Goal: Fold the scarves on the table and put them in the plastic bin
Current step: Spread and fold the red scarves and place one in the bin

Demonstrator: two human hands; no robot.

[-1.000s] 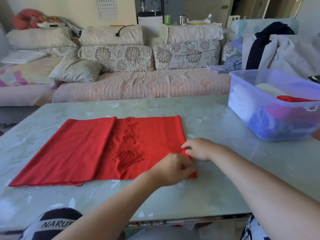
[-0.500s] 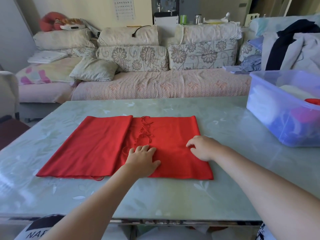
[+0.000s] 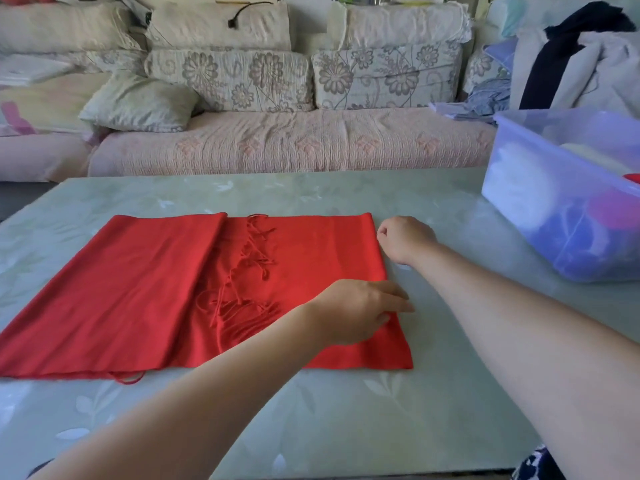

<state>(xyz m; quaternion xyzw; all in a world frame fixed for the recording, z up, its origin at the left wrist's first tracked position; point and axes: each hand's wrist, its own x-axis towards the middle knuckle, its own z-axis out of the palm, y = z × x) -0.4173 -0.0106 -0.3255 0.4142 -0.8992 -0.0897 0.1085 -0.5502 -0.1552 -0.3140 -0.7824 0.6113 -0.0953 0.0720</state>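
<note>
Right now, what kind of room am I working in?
Most likely a home living room: a sofa with floral cushions stands behind the table, and clothes lie heaped at its right end.

Bare table (image 3: 450, 209) between scarf (image 3: 138, 289) and plastic bin (image 3: 536, 216) — passable, bin wall blocking right

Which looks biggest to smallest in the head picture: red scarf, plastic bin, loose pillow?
1. red scarf
2. plastic bin, cut off at the edge
3. loose pillow, but it sits farther away
</note>
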